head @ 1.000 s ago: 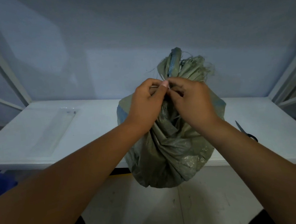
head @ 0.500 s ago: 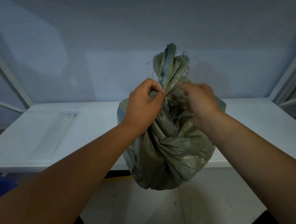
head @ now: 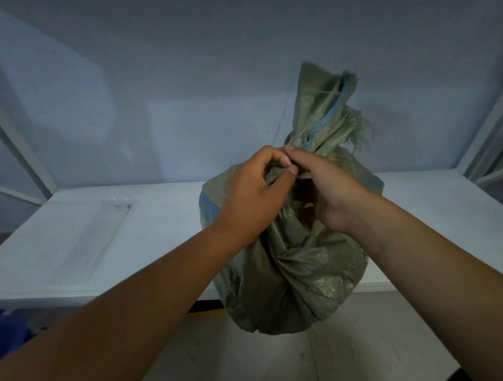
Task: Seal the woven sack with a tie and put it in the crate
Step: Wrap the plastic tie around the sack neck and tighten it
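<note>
Head view: grey-green woven plastic sack (head: 294, 270) at near edge of white table (head: 69, 247), its bottom bulging past the edge. Left hand (head: 253, 196) and right hand (head: 330, 190) both curled round its gathered neck, fingertips meeting. Tie not discernible. Risks: pinch slackens and the twist unwinds; overhanging weight drags the sack off the edge.

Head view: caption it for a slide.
Left hand and right hand grip the sack by its gathered neck before the table.

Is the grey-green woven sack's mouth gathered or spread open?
Gathered: left hand and right hand grip the grey-green woven sack's bunched neck. Tied: cannot tell.
</note>
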Demonstrator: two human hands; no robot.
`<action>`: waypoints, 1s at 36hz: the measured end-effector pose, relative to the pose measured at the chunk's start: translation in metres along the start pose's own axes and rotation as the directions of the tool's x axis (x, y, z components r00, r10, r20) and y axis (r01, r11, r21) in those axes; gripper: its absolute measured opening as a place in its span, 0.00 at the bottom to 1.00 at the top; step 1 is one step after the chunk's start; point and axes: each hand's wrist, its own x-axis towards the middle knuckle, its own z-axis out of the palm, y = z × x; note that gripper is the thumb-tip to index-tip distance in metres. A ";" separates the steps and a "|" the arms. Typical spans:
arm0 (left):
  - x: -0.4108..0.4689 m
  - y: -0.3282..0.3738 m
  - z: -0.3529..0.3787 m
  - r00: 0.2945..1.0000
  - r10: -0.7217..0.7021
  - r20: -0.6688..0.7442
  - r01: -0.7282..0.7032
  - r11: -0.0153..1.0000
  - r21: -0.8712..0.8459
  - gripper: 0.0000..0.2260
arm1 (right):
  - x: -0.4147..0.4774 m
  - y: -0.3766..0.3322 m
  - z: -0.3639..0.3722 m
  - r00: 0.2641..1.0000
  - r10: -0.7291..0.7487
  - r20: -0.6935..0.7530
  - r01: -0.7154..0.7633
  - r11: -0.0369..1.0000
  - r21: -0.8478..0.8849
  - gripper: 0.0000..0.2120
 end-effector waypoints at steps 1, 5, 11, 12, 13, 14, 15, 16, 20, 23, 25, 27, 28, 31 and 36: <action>0.000 0.002 0.001 1.000 0.005 -0.008 -0.005 1.000 0.004 0.01 | 0.000 0.000 0.001 1.000 -0.023 -0.004 0.023 1.000 -0.002 0.13; 0.000 0.007 0.003 1.000 -0.006 -0.019 0.006 1.000 0.012 0.02 | 0.001 0.001 0.003 0.992 -0.112 -0.054 0.115 0.992 0.056 0.11; 0.004 0.004 0.002 0.992 -0.127 0.008 0.127 0.988 -0.084 0.01 | 0.007 0.005 0.004 0.950 -0.175 -0.260 0.218 0.965 0.148 0.17; 0.005 0.002 0.002 0.989 -0.149 0.017 0.150 0.984 -0.101 0.02 | 0.006 0.004 0.004 0.938 -0.191 -0.288 0.234 0.965 0.122 0.15; 0.005 0.001 0.002 0.985 -0.171 0.025 0.173 0.979 -0.110 0.03 | 0.007 0.005 0.005 0.926 -0.209 -0.315 0.251 0.963 0.098 0.14; 0.006 0.000 0.002 0.980 -0.194 0.035 0.197 0.974 -0.114 0.04 | 0.007 0.005 0.004 0.912 -0.236 -0.336 0.272 0.960 0.066 0.14; 0.006 0.000 0.002 0.975 -0.219 0.047 0.223 0.968 -0.115 0.05 | 0.009 0.006 0.004 0.901 -0.255 -0.352 0.286 0.958 0.037 0.15; 0.006 0.000 0.002 0.968 -0.244 0.063 0.250 0.962 -0.114 0.06 | 0.010 0.007 0.003 0.893 -0.265 -0.363 0.285 0.959 0.000 0.16; 0.007 0.002 0.002 0.941 -0.312 0.133 0.327 0.938 -0.111 0.05 | 0.010 0.007 0.004 0.884 -0.266 -0.385 0.258 0.963 -0.072 0.37; 0.009 0.003 -0.001 0.930 -0.333 0.157 0.354 0.926 -0.133 0.02 | 0.013 0.008 0.002 0.879 -0.279 -0.386 0.263 0.960 -0.095 0.40; 0.009 0.003 -0.002 0.922 -0.354 0.158 0.376 0.915 -0.146 0.01 | 0.013 0.008 0.002 0.876 -0.280 -0.393 0.252 0.960 -0.122 0.32; 0.009 0.003 -0.002 0.917 -0.367 0.158 0.389 0.910 -0.140 0.02 | 0.015 0.009 0.000 0.864 -0.302 -0.402 0.252 0.952 -0.174 0.22; 0.010 0.002 -0.003 0.916 -0.370 0.157 0.390 0.911 -0.131 0.02 | 0.016 0.009 -0.001 0.859 -0.318 -0.400 0.257 0.946 -0.199 0.21; 0.011 0.000 -0.005 0.911 -0.372 0.178 0.392 0.916 -0.091 0.06 | 0.024 0.014 -0.003 0.853 -0.344 -0.393 0.249 0.929 -0.274 0.25; 0.013 0.000 -0.012 0.913 -0.354 0.204 0.367 0.930 -0.028 0.02 | 0.024 0.016 -0.003 0.848 -0.382 -0.368 0.239 0.895 -0.378 0.28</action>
